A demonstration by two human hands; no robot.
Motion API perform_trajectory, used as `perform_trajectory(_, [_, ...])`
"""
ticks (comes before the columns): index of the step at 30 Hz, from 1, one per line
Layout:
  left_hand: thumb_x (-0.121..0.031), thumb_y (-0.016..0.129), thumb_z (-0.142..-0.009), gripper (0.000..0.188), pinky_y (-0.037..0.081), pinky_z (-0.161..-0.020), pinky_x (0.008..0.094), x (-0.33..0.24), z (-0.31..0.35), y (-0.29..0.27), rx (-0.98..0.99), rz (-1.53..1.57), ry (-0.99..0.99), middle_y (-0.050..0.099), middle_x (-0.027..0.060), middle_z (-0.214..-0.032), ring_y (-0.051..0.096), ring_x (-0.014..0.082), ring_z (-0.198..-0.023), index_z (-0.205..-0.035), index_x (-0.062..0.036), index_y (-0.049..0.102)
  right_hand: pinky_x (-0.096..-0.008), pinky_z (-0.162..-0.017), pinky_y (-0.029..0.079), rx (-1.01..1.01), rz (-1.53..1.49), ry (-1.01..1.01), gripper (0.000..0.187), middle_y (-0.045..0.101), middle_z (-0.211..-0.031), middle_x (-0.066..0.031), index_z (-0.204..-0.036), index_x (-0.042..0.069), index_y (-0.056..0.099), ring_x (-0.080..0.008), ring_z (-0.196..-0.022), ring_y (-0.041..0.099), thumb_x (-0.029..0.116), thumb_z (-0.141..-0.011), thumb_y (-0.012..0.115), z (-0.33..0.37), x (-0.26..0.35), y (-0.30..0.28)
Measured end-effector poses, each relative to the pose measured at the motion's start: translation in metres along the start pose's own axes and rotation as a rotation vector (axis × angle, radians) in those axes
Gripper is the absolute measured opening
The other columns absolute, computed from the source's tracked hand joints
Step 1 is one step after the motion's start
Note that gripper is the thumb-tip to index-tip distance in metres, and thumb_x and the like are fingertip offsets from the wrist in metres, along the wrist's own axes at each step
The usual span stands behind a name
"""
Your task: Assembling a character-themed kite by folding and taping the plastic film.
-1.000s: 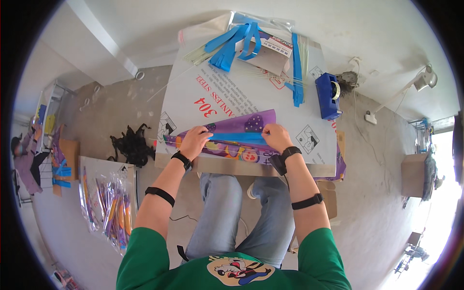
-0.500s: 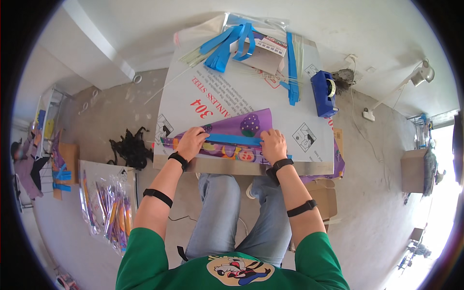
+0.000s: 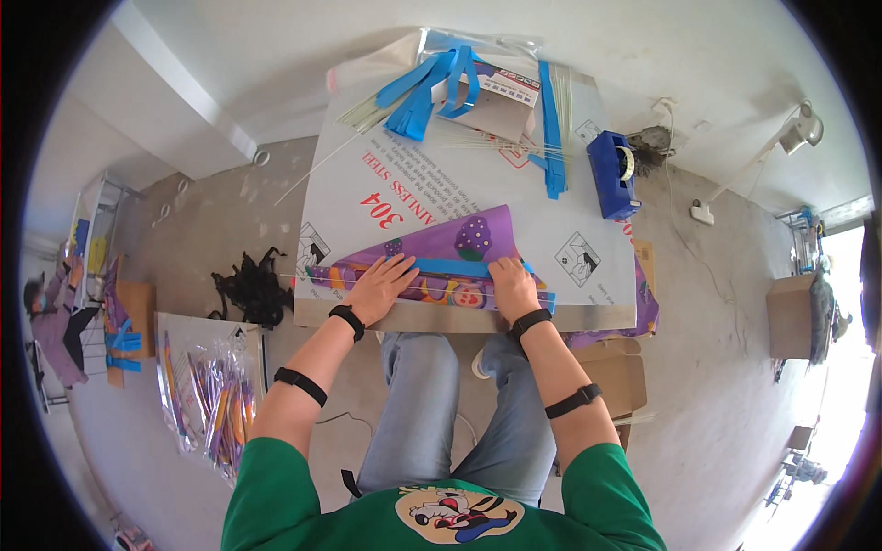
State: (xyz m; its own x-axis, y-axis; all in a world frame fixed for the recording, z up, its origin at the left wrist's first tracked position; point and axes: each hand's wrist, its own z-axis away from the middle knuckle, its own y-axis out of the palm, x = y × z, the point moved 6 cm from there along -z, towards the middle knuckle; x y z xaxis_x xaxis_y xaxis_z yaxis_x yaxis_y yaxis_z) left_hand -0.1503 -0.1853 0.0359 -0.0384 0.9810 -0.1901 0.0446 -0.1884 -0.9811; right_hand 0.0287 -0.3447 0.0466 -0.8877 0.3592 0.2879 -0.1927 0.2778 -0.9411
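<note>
A purple printed sheet (image 3: 473,236) with colourful fruit-like pictures lies near the front edge of the table, its near part folded over. Along the fold runs a blue strip (image 3: 450,267). A thin pale stick (image 3: 296,276) lies across the sheet and sticks out past its left end. My left hand (image 3: 378,286) rests flat on the sheet's left part, fingers spread over the end of the strip. At the strip's right end my right hand (image 3: 514,286) is closed, fingers curled together and pressing down; the strip's end beneath them is partly hidden.
At the table's back are blue strips (image 3: 411,119), a small box (image 3: 501,101) and thin sticks (image 3: 562,110). A blue tape dispenser (image 3: 608,179) stands at the right edge. Wrapped pieces (image 3: 220,390) lie on a lower surface at left, beside black strips (image 3: 250,292). Another person (image 3: 57,326) sits far left.
My left hand has gone from pinching the sheet's edge to lying flat on it with fingers spread. My right hand has shifted slightly nearer and left, still at the strip's right end.
</note>
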Motion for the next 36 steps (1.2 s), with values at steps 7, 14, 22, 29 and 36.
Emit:
perform_trajectory(7, [-0.020,0.055,-0.088,0.051,0.031,-0.109,0.0443,0.003,0.002,0.008,0.001,0.003,0.030,0.036,0.0092,-0.145,0.032,0.0276,-0.135,-0.135,-0.0090,0.041,-0.0399,-0.091,0.047,0.149,-0.036,-0.090,0.036,0.056,-0.112,-0.0164,-0.105,0.001,0.054,-0.0316,-0.109,0.054,0.018,-0.075,0.067,0.024,0.015,-0.020])
perform_trajectory(14, [-0.033,0.063,-0.084,0.064,0.034,-0.106,0.0434,0.000,0.000,-0.003,0.027,-0.041,0.098,0.036,0.0101,-0.144,0.034,0.0280,-0.132,-0.136,-0.0062,0.039,-0.0411,-0.104,0.037,0.239,0.027,-0.173,0.057,0.046,-0.132,-0.0211,-0.122,-0.003,0.049,-0.0344,-0.124,0.043,0.025,-0.076,0.069,0.039,0.015,-0.021])
perform_trajectory(22, [-0.016,0.060,-0.080,0.060,0.036,-0.105,0.0424,-0.003,-0.004,-0.006,0.072,-0.136,0.127,0.039,0.0108,-0.142,0.038,0.0274,-0.130,-0.135,-0.0046,0.040,-0.0409,-0.104,0.038,0.151,0.091,-0.239,0.051,0.048,-0.130,-0.0227,-0.123,-0.004,0.048,-0.0351,-0.123,0.045,0.015,-0.078,0.062,0.044,0.013,-0.015])
perform_trajectory(29, [-0.001,0.048,-0.082,0.051,0.036,-0.106,0.0409,0.020,-0.001,0.005,0.030,0.016,0.093,0.041,0.0104,-0.142,0.040,0.0270,-0.130,-0.132,-0.0058,0.044,-0.0392,-0.101,0.041,0.152,0.174,-0.226,0.043,0.052,-0.129,-0.0166,-0.122,-0.002,0.050,-0.0303,-0.122,0.048,0.008,-0.081,0.054,0.045,-0.003,-0.004])
perform_trajectory(36, [0.007,0.048,-0.076,0.047,0.049,-0.088,0.0367,0.051,-0.016,-0.020,0.007,0.402,-0.136,0.064,0.0091,-0.114,0.061,0.0287,-0.104,-0.115,-0.0139,0.063,-0.0375,-0.081,0.050,0.256,-0.325,0.130,0.033,0.066,-0.104,-0.0111,-0.113,0.008,0.062,-0.0278,-0.096,0.062,0.009,-0.080,0.059,0.029,-0.057,-0.019])
